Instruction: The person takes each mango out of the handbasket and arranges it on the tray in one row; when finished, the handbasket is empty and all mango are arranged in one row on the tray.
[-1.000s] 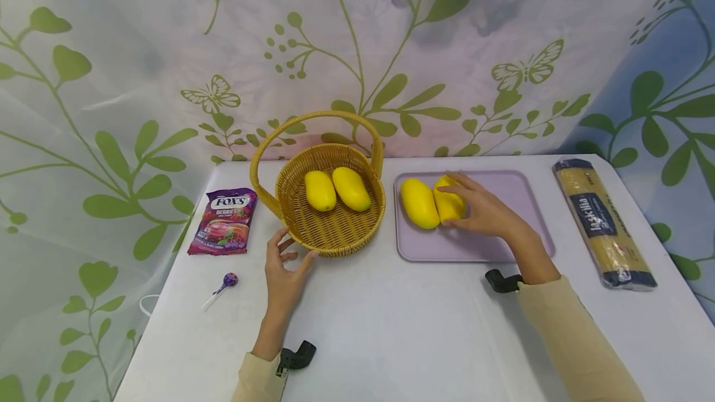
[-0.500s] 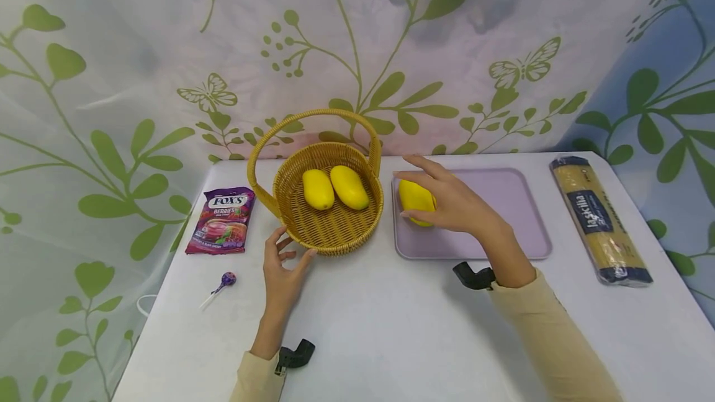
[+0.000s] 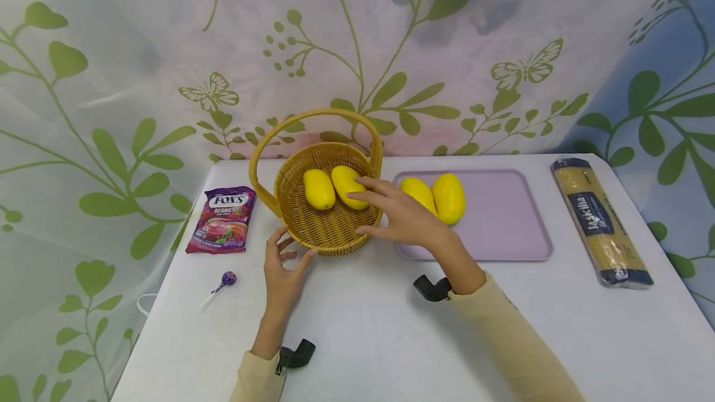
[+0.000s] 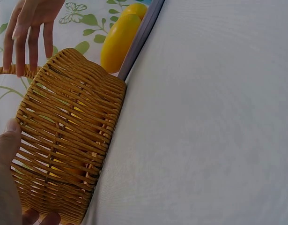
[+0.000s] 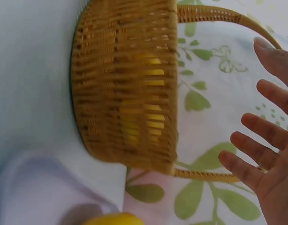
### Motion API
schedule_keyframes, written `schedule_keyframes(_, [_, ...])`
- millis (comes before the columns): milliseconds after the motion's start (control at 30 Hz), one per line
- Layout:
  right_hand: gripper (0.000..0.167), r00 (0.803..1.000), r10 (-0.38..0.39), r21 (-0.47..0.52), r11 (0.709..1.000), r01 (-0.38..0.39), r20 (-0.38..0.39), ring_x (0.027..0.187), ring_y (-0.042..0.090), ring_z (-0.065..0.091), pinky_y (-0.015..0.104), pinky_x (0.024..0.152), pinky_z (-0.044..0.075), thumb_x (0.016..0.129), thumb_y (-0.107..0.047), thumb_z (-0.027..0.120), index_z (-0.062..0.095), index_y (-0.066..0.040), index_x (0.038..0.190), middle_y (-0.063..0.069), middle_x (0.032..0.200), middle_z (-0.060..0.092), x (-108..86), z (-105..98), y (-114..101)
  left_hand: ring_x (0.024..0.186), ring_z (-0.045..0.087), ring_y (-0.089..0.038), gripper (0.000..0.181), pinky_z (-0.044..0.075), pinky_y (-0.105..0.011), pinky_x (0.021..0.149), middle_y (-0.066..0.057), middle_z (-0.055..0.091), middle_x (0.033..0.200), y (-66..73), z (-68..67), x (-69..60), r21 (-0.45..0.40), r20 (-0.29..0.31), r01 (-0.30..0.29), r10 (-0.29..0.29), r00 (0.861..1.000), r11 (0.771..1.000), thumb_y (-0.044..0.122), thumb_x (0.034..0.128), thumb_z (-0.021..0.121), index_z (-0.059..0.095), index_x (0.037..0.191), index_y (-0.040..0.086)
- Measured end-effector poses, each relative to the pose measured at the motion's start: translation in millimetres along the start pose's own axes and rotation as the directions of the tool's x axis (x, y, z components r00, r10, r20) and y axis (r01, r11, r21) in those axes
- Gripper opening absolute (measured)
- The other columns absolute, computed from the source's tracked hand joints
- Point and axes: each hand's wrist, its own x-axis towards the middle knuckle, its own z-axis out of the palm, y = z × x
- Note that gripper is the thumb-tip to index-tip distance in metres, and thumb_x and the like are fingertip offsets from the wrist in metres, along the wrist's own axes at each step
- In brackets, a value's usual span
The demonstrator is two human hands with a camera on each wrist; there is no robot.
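Head view: on the white table [image 3: 363, 327] I see the basket [image 3: 339, 250], left hand [image 3: 283, 276] gripping its near-left side, right hand [image 3: 401, 216] spread wide, empty over its right side; I'd brace firmly, clearing the edge before touching either mango [image 3: 319, 190] inside.

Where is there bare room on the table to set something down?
The white table is bare in front of the basket and lilac tray, between the sleeves; the tray is bare right of its two mangoes. It is crowded at the basket: more mangoes inside, left hand touching it, right hand above.
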Motion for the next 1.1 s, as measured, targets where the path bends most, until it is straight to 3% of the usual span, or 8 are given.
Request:
schedule_keyframes(100, [0.062,1.0,0.014,0.007,1.0,-0.014,0.02,0.141,0.033,0.038,0.051,0.109,0.042,0.085,-0.04,0.075,0.055,-0.017,0.139,0.013,0.155,0.037,9.2,12.0,2.1,0.111,0.06,-0.042,0.07,0.053,-0.054,0.077,-0.029,0.051,0.134,0.1,0.0,-0.5,-0.003,0.003,0.004,-0.004,1.0,1.0,0.002,0.0778,0.08,0.042,0.136,-0.012])
schedule_keyframes(267, [0.066,0.993,0.098,0.037,0.994,-0.101,0.059,0.144,0.035,0.032,0.055,0.109,0.041,0.085,-0.045,0.073,0.052,-0.02,0.142,0.012,0.158,0.031,24.1,24.6,7.7,0.111,0.06,-0.044,0.07,0.053,-0.055,0.077,-0.029,0.051,0.133,-0.4,0.2,-0.7,0.0,0.004,0.006,-0.006,1.0,1.0,0.001,0.0774,0.08,0.043,0.135,-0.012])
schedule_keyframes(500, [0.07,0.982,0.161,0.037,0.986,-0.165,0.093,0.147,0.044,0.019,0.062,0.113,0.029,0.084,-0.044,0.075,0.049,-0.018,0.144,0.016,0.159,0.027,36.4,40.5,23.8,0.113,0.061,-0.041,0.07,0.053,-0.057,0.079,-0.028,0.051,0.135,-0.1,-0.1,-0.4,0.0,0.01,0.024,-0.024,1.0,1.0,0.002,0.0786,0.08,0.042,0.136,-0.011])
schedule_keyframes(667, [0.071,0.973,0.2,0.02,0.979,-0.203,0.12,0.149,0.044,0.014,0.06,0.115,0.027,0.085,-0.047,0.073,0.048,-0.019,0.145,0.015,0.161,0.022,43.6,51.5,31.9,0.113,0.061,-0.041,0.07,0.053,-0.058,0.079,-0.028,0.05,0.137,0.3,-0.4,-0.9,0.007,0.012,0.035,-0.035,0.999,0.999,0.004,0.0794,0.079,0.042,0.137,-0.01])
schedule_keyframes(867, [0.067,0.963,0.248,-0.05,0.968,-0.244,0.101,0.147,0.047,0.017,0.061,0.113,0.03,0.086,-0.046,0.072,0.051,-0.021,0.143,0.015,0.161,0.025,51.5,59.8,33.9,0.111,0.061,-0.04,0.07,0.054,-0.056,0.077,-0.028,0.051,0.135,0.1,0.2,-2.4,0.014,0.012,0.028,-0.028,1.0,1.0,0.002,0.078,0.08,0.043,0.136,-0.011])
schedule_keyframes(1100, [0.065,0.944,0.304,-0.167,0.945,-0.282,0.127,0.143,0.044,0.032,0.059,0.105,0.042,0.086,-0.05,0.071,0.053,-0.022,0.142,0.014,0.159,0.03,55.6,63.8,34.0,0.111,0.061,-0.04,0.068,0.054,-0.055,0.076,-0.027,0.052,0.133,1.1,0.7,-0.6,0.014,0.015,0.007,-0.008,1.0,1.0,0.0,0.0777,0.08,0.043,0.134,-0.012])
